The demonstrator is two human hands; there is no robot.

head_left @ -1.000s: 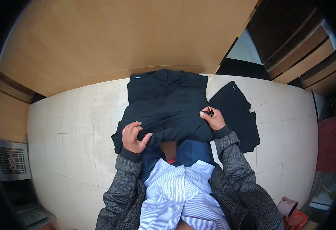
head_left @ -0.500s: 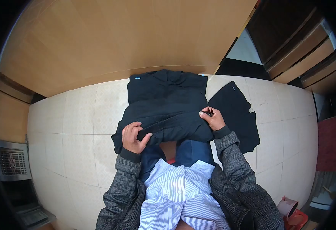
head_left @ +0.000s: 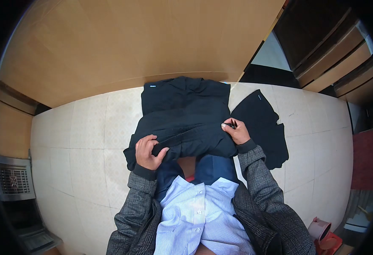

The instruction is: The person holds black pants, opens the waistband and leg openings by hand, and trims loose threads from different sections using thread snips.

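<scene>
A black garment (head_left: 186,114) with a small white label at its upper left lies over the pale tiled floor and reaches my knees. My left hand (head_left: 150,153) rests on its lower left part, thumb and fingers apart. At the garment's right edge my right hand (head_left: 236,131) is closed, with small dark pointed tips of a tool showing between the fingers; the thumb presses near the cloth. A second black garment (head_left: 263,131) lies flat on the floor to the right of my right hand.
A wooden panel (head_left: 144,42) rises behind the garment. Pink and red containers (head_left: 319,229) stand at the lower right. A metal grille (head_left: 13,178) is at the left, a dark red mat (head_left: 367,159) at the far right.
</scene>
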